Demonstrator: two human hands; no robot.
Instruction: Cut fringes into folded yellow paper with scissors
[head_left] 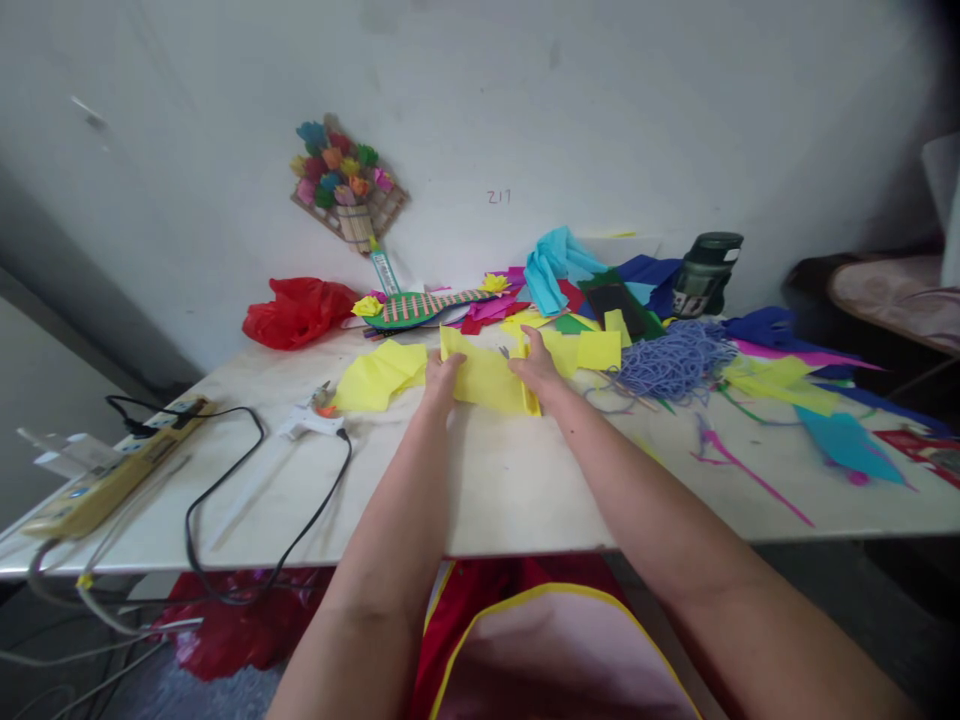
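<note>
A strip of yellow crepe paper [489, 385] stretches between my two hands above the white table. My left hand [442, 380] pinches its left end, thumb on top. At the right end, my right hand [535, 365] grips a narrow folded part of the same paper. A small dark pointed thing shows beside my right thumb; I cannot make out what it is. Left of my hands lies a larger loose yellow sheet [382, 375]. Just right of them is a small yellow square [599, 351].
A glue gun [311, 420] with a black cord and a yellow power strip [112, 480] lie at left. Behind are a red plastic bag [300, 312] and a green craft piece [416, 310]. Purple string [675, 362], a dark jar [705, 275] and coloured scraps spread right. Paper flowers [341, 170] lean against the wall.
</note>
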